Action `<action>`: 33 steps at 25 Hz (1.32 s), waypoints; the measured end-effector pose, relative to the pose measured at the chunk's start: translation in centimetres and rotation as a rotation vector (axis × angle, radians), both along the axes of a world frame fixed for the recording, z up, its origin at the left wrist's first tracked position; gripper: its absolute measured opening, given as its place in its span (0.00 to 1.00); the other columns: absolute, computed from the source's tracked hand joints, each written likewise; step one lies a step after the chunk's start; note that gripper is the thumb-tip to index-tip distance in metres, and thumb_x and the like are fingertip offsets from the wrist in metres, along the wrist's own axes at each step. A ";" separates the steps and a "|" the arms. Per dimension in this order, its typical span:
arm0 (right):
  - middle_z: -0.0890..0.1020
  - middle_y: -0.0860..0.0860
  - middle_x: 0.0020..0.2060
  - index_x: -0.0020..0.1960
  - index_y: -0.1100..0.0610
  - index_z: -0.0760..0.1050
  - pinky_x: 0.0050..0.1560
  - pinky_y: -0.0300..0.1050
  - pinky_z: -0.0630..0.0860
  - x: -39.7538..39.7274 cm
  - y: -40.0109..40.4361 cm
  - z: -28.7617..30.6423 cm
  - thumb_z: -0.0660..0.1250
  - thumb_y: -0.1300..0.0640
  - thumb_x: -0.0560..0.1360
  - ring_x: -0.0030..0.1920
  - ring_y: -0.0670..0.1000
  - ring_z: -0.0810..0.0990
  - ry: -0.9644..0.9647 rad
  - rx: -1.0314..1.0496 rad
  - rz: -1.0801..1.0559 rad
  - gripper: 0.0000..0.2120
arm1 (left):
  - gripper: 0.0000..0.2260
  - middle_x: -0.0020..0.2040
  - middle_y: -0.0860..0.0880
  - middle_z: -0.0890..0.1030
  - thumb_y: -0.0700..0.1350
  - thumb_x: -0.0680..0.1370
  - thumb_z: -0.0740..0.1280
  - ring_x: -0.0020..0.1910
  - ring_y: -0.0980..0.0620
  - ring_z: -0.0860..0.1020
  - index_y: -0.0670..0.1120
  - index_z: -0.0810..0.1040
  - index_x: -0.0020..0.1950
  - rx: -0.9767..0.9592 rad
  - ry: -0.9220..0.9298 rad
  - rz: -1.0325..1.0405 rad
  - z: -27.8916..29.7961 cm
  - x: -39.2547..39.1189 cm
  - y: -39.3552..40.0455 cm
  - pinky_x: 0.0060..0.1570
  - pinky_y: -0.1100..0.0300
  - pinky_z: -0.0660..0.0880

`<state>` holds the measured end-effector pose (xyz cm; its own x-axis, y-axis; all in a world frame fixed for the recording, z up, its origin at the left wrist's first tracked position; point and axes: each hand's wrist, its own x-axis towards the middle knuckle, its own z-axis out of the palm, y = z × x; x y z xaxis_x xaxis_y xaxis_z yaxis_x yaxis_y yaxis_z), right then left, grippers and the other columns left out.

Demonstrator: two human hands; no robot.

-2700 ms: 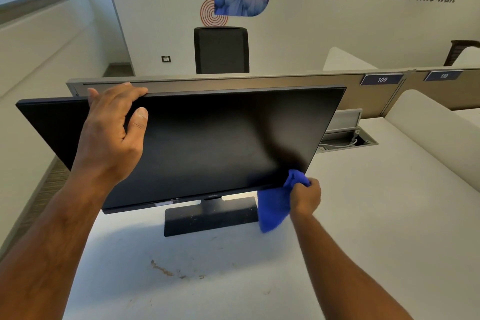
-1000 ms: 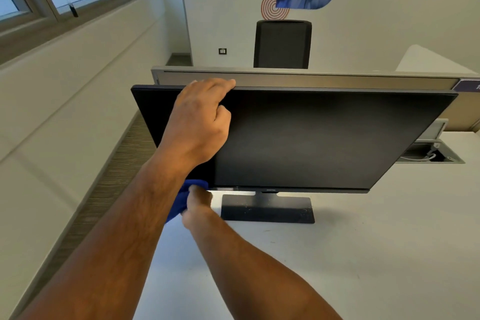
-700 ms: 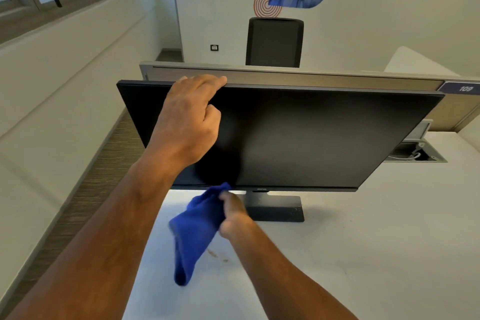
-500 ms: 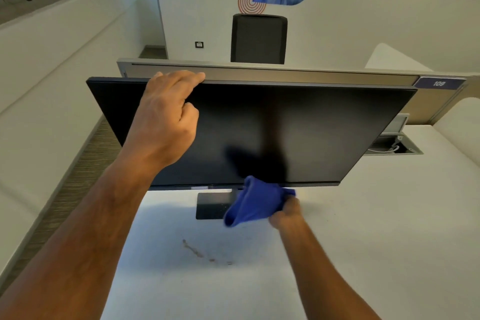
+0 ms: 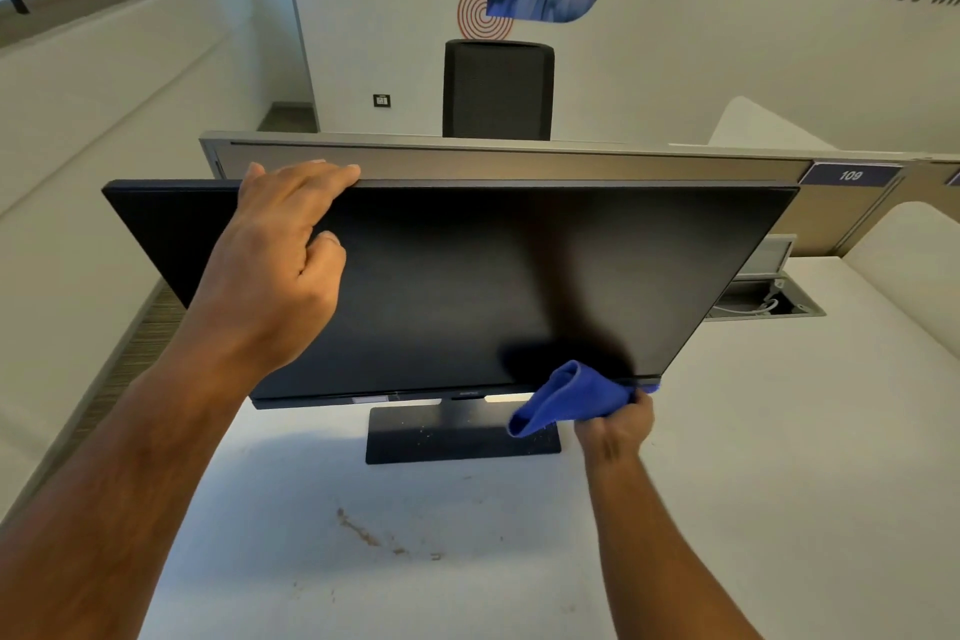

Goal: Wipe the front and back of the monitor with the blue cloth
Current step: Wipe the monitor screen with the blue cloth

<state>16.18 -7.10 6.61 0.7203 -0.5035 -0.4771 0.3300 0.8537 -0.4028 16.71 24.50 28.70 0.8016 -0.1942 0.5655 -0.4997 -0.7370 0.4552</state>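
Note:
A black monitor with a dark screen stands on its flat base on a white desk, its front facing me. My left hand grips the monitor's top edge near the left, fingers over the top and thumb on the screen. My right hand holds a bunched blue cloth against the monitor's bottom edge, right of the stand. The monitor's back is hidden.
A grey divider panel with a "109" label runs behind the monitor. An open cable hatch lies at the right rear of the desk. Brown smudges mark the desk in front. A black chair stands beyond the divider.
My right hand has carried the blue cloth along the monitor's bottom edge from the lower left corner to right of the stand. My left hand has kept its grip on the top edge.

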 end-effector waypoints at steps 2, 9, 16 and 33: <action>0.87 0.57 0.47 0.64 0.59 0.78 0.54 0.55 0.78 1.0 1.2 -2.4 0.53 0.53 0.81 0.56 0.61 0.80 -0.001 0.107 0.052 0.21 | 0.25 0.70 0.48 0.73 0.40 0.77 0.56 0.71 0.55 0.64 0.46 0.71 0.74 0.000 -0.005 0.002 -0.1 -0.1 -0.2 0.79 0.52 0.46; 0.83 0.60 0.42 0.48 0.59 0.78 0.46 0.52 0.78 0.0 6.7 -2.7 0.55 0.56 0.77 0.45 0.61 0.81 0.117 -0.034 0.280 0.13 | 0.25 0.71 0.47 0.72 0.41 0.77 0.56 0.72 0.54 0.63 0.46 0.69 0.75 0.012 -0.013 -0.002 -0.2 0.1 -0.5 0.78 0.48 0.49; 0.83 0.57 0.48 0.56 0.57 0.76 0.37 0.43 0.82 -0.2 -4.8 -2.6 0.55 0.63 0.79 0.47 0.56 0.82 0.189 -0.211 0.061 0.13 | 0.24 0.71 0.46 0.72 0.40 0.77 0.56 0.73 0.53 0.63 0.45 0.69 0.74 0.005 -0.032 -0.010 -0.5 0.2 -0.6 0.78 0.45 0.49; 0.82 0.58 0.42 0.49 0.58 0.77 0.43 0.47 0.79 -0.4 10.0 -1.4 0.57 0.69 0.76 0.43 0.53 0.80 0.274 -0.381 0.613 0.12 | 0.28 0.72 0.50 0.73 0.41 0.74 0.57 0.73 0.51 0.67 0.48 0.69 0.76 0.232 -0.051 -0.014 1.1 0.5 1.0 0.74 0.47 0.61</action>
<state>15.75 2.89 5.18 0.8044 -0.2180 -0.5527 -0.3112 0.6379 -0.7045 17.22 25.49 29.83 0.7695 -0.3344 0.5441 -0.5285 -0.8118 0.2483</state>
